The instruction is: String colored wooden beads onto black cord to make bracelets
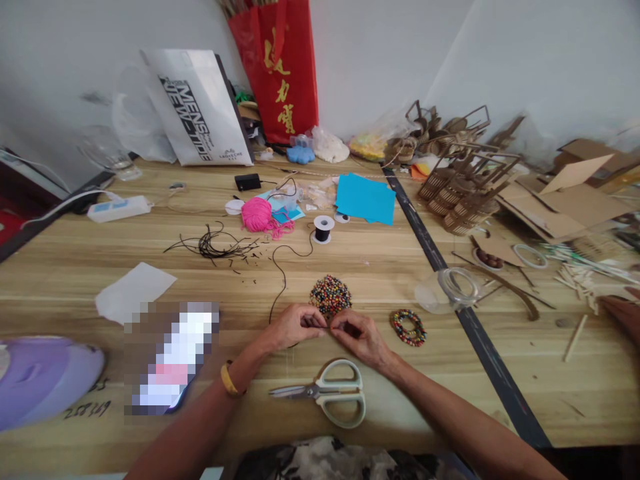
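My left hand (299, 325) pinches a black cord (285, 273) that runs back to a white-flanged spool (323, 229). Fingertip to fingertip with it, my right hand (361, 339) is closed in a pinch. A short dark bit shows between the two hands; what the right fingers grip is too small to make out. Just beyond them lies a heap of multicoloured beads (331, 295). To the right of my right hand rests a coiled ring of strung beads (409, 328). Scissors with pale handles (341, 382) lie below my hands, blades toward the left.
On the left are a phone (175, 360), white paper (133, 292) and a purple object (47, 377). Cut black cords (215, 243), pink yarn (257, 215) and blue sheets (366, 199) lie farther back. Small baskets (463, 200) stand at right, where another person's hand (623, 313) shows.
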A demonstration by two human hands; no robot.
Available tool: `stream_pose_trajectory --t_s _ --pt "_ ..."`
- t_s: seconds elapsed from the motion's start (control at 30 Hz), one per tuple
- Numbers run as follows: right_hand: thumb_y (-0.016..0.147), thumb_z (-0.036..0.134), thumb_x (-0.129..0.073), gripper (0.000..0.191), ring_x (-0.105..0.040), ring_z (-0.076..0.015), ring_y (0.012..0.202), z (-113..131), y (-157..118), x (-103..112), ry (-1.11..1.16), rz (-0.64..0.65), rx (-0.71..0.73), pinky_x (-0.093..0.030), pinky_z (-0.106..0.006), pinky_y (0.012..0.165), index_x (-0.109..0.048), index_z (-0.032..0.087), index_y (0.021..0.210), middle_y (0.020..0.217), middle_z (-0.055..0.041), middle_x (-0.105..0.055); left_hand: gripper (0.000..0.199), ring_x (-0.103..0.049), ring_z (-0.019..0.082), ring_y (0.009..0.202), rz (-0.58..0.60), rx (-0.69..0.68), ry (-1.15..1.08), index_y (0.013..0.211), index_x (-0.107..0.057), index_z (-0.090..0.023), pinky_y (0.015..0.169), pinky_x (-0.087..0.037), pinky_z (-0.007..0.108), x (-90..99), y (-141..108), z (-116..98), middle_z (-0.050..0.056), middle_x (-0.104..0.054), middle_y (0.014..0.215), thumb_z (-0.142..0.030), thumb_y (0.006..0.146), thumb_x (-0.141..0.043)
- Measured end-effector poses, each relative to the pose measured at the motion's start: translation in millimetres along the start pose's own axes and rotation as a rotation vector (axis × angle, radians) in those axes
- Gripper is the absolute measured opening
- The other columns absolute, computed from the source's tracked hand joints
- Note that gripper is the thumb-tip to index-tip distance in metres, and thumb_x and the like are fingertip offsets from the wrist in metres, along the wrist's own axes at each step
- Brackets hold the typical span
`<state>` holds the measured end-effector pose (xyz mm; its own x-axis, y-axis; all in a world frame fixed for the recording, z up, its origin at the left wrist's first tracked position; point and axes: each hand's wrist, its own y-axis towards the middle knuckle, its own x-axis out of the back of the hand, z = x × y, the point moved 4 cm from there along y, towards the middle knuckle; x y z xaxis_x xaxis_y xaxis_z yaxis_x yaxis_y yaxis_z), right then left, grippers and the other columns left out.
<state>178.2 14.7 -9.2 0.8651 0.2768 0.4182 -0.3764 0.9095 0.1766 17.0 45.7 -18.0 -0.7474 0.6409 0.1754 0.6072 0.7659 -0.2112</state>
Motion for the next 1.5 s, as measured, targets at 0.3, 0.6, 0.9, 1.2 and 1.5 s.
stream_pose_trajectory --t_s 0.3,0.6,0.9,1.2,1.5 --pt "0.086 0.031 -0.057 0.017 -0.059 -0.0145 0.069 2.0 0.7 0.5 -0.021 0.003 0.012 -0.045 -0.024 0.06 -0.065 0.016 0.082 0.077 -0.006 -0.066 0.011 -0.052 0.01 0.06 -0.053 0.018 0.089 0.072 -0.067 -0.012 0.057 -0.04 0.019 2.7 -0.1 0.1 0.001 -0.062 0.064 -0.023 0.071 -0.064" --pt "0.086 0.029 -0.057 0.015 -0.058 -0.0135 0.066 -0.7 -0.7 0.3 -0.046 0.019 -0.031 -0.043 -0.022 0.056 -0.066 0.017 0.083 0.075 -0.0048 -0.066 0.009 -0.055 0.01 0.062 -0.08 0.022 0.006 0.072 -0.065 -0.012 0.058 -0.041 0.019 1.6 0.1 -2.3 0.002 -0.065 0.065 -0.021 0.071 -0.064" --pt "0.085 0.029 -0.057 0.015 -0.055 -0.0117 0.059 -2.7 -1.2 -0.3 -0.033 0.014 -0.043 -0.041 -0.021 0.052 -0.065 0.016 0.083 0.073 -0.004 -0.065 0.01 -0.051 0.009 0.058 -0.115 0.005 0.03 0.07 -0.064 -0.012 0.055 -0.04 0.019 1.3 1.2 2.5 0.0 -0.061 0.063 -0.022 0.07 -0.065" --pt "0.084 0.028 -0.057 0.014 -0.052 -0.0108 0.057 -2.2 -1.0 -0.5 -0.035 0.018 -0.059 -0.04 -0.02 0.052 -0.065 0.017 0.082 0.073 -0.0037 -0.064 0.01 -0.052 0.01 0.061 -0.1 -0.005 0.046 0.071 -0.062 -0.012 0.058 -0.041 0.02 0.3 0.7 2.4 0.001 -0.061 0.065 -0.022 0.072 -0.064" --pt "0.085 0.031 -0.057 0.017 -0.051 -0.0105 0.056 -2.7 -1.3 -0.6 -0.035 0.016 -0.047 -0.039 -0.02 0.051 -0.064 0.016 0.081 0.071 -0.0035 -0.063 0.011 -0.051 0.009 0.059 -0.124 -0.014 0.044 0.069 -0.061 -0.011 0.057 -0.039 0.02 1.0 0.6 -1.1 0.001 -0.061 0.063 -0.021 0.072 -0.063"
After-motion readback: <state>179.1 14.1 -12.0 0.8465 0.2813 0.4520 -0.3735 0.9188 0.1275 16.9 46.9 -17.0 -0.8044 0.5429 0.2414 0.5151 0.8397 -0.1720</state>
